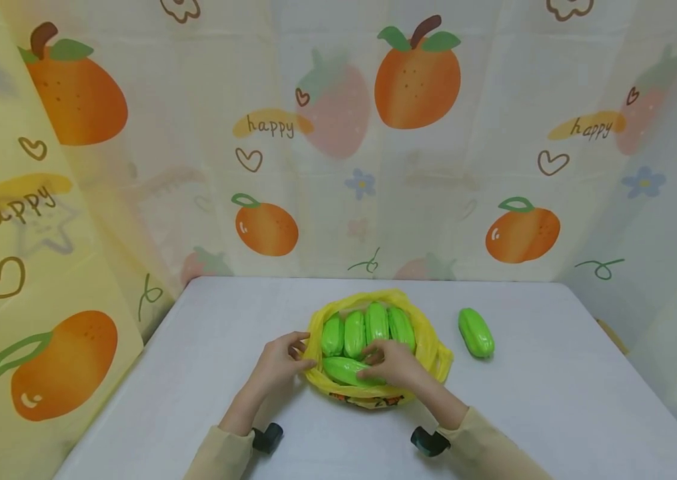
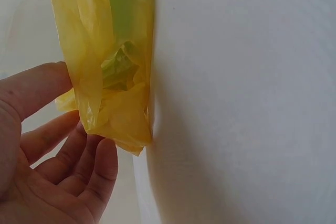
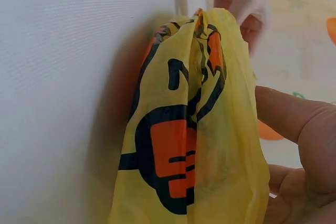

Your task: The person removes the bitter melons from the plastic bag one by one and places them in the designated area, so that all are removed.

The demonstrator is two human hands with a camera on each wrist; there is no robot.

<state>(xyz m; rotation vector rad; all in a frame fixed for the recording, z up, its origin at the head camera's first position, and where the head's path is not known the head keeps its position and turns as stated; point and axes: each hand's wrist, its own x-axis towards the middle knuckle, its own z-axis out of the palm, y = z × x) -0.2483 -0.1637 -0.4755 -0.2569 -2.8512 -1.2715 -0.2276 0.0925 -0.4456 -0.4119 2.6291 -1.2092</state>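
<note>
A yellow plastic bag (image 1: pixel 443 363) sits open on the table, its rim folded wide around several shiny green cucumber-like vegetables (image 1: pixel 377 322). My left hand (image 1: pixel 280 360) pinches the bag's left rim; in the left wrist view, the thumb and fingers of the left hand (image 2: pixel 58 156) stand on either side of the thin plastic. Over the bag's front, my right hand (image 1: pixel 396 363) grips the right part of a green vegetable (image 1: pixel 341 370) lying crosswise before an upright row. The right wrist view shows the bag's printed side (image 3: pixel 168 150) hiding that vegetable and some fingertips of the right hand (image 3: pixel 310 145).
One more green vegetable (image 1: pixel 476 333) lies apart on the white table (image 1: pixel 554 400), to the right of the bag. A fruit-patterned curtain (image 1: pixel 326 200) closes off the back and both sides. Dark camera mounts (image 1: pixel 430 441) sit at the wrists, near the sleeves.
</note>
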